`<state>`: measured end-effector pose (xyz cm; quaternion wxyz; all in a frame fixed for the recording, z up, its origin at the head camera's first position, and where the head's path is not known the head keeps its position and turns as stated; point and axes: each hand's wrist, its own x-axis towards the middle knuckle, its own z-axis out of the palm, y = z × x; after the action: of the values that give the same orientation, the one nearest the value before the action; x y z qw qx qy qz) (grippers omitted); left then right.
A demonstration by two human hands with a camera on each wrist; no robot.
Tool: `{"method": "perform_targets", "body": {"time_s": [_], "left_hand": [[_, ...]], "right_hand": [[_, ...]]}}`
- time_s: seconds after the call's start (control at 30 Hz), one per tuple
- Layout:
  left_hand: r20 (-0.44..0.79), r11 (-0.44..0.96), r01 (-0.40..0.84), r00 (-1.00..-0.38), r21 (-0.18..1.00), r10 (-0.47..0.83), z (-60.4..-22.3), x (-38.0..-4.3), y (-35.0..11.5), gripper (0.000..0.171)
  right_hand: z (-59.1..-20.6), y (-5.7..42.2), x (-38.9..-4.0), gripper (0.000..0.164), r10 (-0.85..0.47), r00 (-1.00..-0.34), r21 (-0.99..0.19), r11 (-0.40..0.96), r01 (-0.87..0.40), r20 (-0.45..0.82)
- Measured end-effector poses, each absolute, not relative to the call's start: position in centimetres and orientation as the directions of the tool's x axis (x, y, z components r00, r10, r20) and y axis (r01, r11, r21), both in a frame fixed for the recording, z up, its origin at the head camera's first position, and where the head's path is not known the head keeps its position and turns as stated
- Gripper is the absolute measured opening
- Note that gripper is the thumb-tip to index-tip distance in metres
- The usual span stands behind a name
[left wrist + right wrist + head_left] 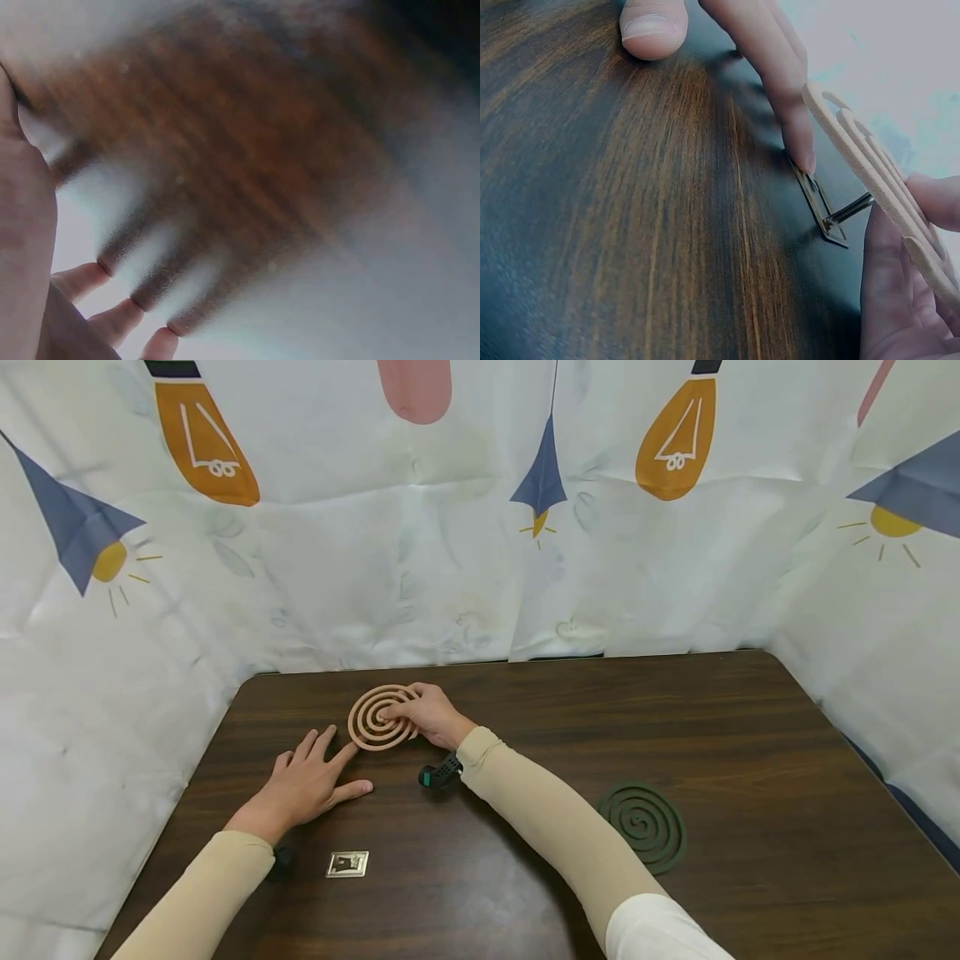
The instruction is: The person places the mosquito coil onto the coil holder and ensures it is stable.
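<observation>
A tan mosquito coil (366,718) is pinched by my right hand (433,714), thumb on its upper face near the centre and fingers underneath. In the right wrist view the coil (876,184) is tilted above a small flat metal stand (812,199), whose upright prong meets the coil's underside. My left hand (303,783) lies with fingers spread on the table; its index finger (791,112) touches the far end of the stand. The left wrist view shows those fingertips on the glossy tabletop. In the head view the coil hides this stand.
A second metal stand (347,864) lies flat on the dark wooden table (510,727), nearer me and below the left hand. A dark green mosquito coil (642,827) lies to the right, partly behind my right forearm. A patterned white cloth (465,568) hangs behind the table.
</observation>
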<state>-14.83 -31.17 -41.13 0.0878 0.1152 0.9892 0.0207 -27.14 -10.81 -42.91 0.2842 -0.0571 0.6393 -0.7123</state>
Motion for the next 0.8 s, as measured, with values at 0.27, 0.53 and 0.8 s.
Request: {"method": "perform_targets", "body": {"time_s": [0.27,0.53,0.8], "left_hand": [[-0.182,0.974,0.215,-0.958,0.067,0.224,-41.0,-14.75,-31.06,0.085],[-0.177,0.973,0.219,-0.958,0.069,0.228,-41.13,-14.88,-31.09,0.084],[-0.185,0.974,0.212,-0.957,0.077,0.223,-41.19,-14.95,-30.98,0.085]], "right_hand": [[-42.95,-10.86,-27.38,0.025,-0.487,-0.826,-0.945,-0.002,0.328,-0.285],[-43.06,-10.8,-27.64,0.02,-0.491,-0.823,-0.946,0.005,0.324,-0.285],[-42.99,-10.74,-27.8,0.019,-0.497,-0.817,-0.944,0.013,0.329,-0.292]]}}
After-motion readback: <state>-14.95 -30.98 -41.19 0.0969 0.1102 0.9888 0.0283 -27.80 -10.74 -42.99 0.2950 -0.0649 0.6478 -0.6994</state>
